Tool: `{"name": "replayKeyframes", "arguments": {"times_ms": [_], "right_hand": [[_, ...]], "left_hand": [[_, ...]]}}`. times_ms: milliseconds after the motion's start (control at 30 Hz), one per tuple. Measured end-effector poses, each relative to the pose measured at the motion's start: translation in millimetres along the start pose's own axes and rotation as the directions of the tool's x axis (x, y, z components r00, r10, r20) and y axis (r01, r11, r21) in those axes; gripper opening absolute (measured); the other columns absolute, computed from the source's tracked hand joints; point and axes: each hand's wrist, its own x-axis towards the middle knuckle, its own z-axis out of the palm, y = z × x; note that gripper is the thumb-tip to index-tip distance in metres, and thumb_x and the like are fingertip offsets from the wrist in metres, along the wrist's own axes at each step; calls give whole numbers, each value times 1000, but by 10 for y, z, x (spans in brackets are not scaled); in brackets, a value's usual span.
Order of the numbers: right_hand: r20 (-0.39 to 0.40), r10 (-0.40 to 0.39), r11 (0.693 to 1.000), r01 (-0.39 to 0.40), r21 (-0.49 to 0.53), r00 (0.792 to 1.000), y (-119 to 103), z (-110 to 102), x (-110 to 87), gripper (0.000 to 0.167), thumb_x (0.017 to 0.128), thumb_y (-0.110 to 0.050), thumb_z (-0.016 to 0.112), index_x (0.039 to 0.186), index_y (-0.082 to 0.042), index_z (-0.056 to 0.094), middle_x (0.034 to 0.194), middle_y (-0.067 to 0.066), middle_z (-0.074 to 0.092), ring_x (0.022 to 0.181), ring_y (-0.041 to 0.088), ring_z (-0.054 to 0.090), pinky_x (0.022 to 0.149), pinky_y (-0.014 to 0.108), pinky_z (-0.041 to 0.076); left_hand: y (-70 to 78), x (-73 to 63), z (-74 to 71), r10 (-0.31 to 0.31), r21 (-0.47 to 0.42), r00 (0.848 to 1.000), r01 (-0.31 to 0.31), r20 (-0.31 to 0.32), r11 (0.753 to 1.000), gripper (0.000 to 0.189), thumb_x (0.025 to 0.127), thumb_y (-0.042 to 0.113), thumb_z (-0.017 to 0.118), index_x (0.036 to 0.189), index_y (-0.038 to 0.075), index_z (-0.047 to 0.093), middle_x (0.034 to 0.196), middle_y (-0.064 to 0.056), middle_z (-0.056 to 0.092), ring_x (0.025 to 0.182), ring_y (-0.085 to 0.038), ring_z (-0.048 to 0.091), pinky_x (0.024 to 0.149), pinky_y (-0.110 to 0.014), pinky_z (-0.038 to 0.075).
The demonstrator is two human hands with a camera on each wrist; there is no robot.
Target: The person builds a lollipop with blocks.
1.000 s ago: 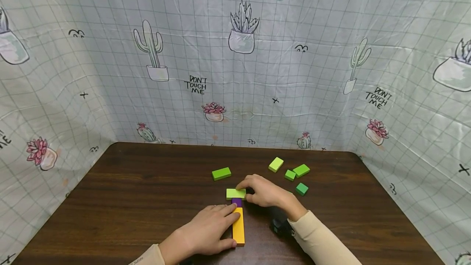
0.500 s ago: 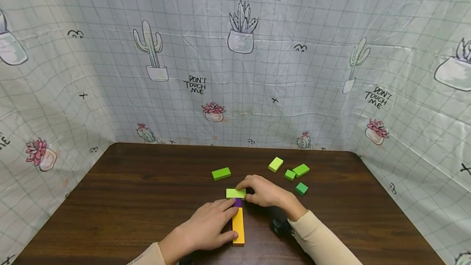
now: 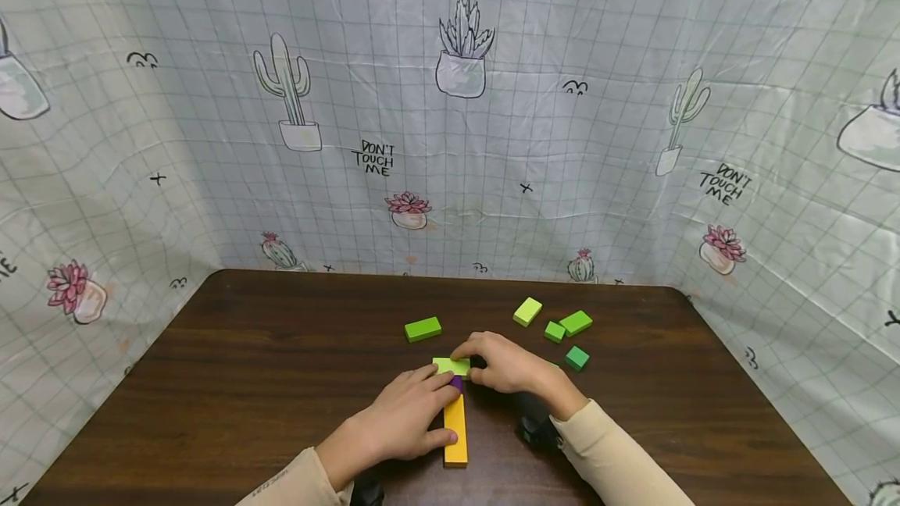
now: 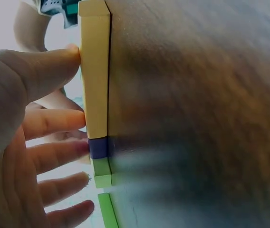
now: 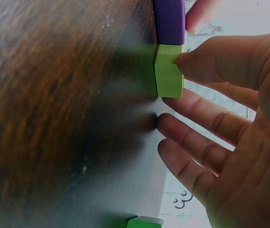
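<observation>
A row of wooden blocks lies flat on the table: a long yellow block (image 3: 455, 455) nearest me, a small purple block (image 3: 458, 383) beyond it, and a light green block (image 3: 460, 368) lying crosswise at the far end. My left hand (image 3: 401, 420) reaches over the row with extended fingers. Its thumb touches the yellow block (image 4: 95, 71), and its fingertips rest around the purple block (image 4: 98, 148) and the light green one. My right hand (image 3: 509, 365) pinches the light green block (image 5: 168, 78) at its right end between thumb and index finger, the other fingers spread behind.
Beyond the row lies a green block (image 3: 423, 329). To the right are scattered a yellow-green block (image 3: 527, 311), a small green block (image 3: 555, 332), a longer green block (image 3: 576, 323) and a darker green block (image 3: 577, 358). A patterned curtain (image 3: 450, 139) surrounds the brown table (image 3: 281, 350).
My left hand has slid forward along the row, its fingers now reaching the light green block and its thumb farther up the yellow one. The right hand stays in place.
</observation>
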Motion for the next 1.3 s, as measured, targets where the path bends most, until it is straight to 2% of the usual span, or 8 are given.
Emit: {"name": "replayKeyframes", "arguments": {"times_ms": [100, 200, 333, 667, 900, 1300], "right_hand": [[5, 8, 1000, -8, 3, 1000, -2, -7, 0, 30, 89, -8, 61, 119, -13, 67, 113, -3, 61, 103, 13, 54, 91, 34, 46], [11, 14, 1000, -14, 7, 1000, -5, -9, -5, 30, 90, -8, 61, 119, -13, 66, 113, -3, 61, 103, 13, 54, 90, 35, 45], [13, 12, 1000, -12, 8, 1000, -10, -13, -6, 30, 90, -8, 61, 119, -13, 66, 113, -3, 61, 103, 13, 54, 90, 35, 45], [4, -4, 1000, 4, 4, 1000, -11, -28, 10, 30, 89, -7, 61, 118, -12, 67, 112, -3, 62, 103, 13, 54, 91, 34, 45], [8, -8, 1000, 8, 8, 1000, -21, -37, 0, 30, 89, -7, 61, 117, -12, 67, 112, -2, 62, 104, 13, 55, 91, 35, 45], [6, -5, 1000, 5, 9, 1000, -10, -25, 6, 30, 89, -8, 61, 118, -13, 67, 112, -4, 62, 104, 12, 55, 91, 34, 46]], "left_hand": [[-6, 8, 7, 1, 11, 1000, -1, -11, 1000, 55, 89, 52, 61, 131, 17, 57, 140, -1, 50, 121, -23, 46, 98, -40, 40], [-9, 11, 15, 1, 6, 1000, -1, -15, 1000, 54, 88, 52, 62, 130, 18, 58, 138, -1, 51, 102, -17, 47, 87, -33, 42], [-11, 9, 19, -6, -24, 1000, 6, -7, 1000, 54, 88, 51, 63, 130, 17, 58, 138, -1, 51, 92, -14, 46, 82, -31, 42], [-10, -4, -14, -24, -57, 1000, 24, 9, 998, 56, 88, 50, 64, 132, 16, 57, 141, -3, 48, 103, -17, 50, 90, -36, 43], [-21, 4, -12, -20, -101, 999, 22, 25, 995, 57, 88, 51, 63, 132, 16, 56, 142, -3, 47, 98, -16, 49, 87, -35, 44], [-14, 0, -17, -20, -90, 999, 23, 36, 996, 55, 88, 51, 62, 131, 16, 56, 141, -2, 47, 99, -16, 49, 87, -34, 44]]}}
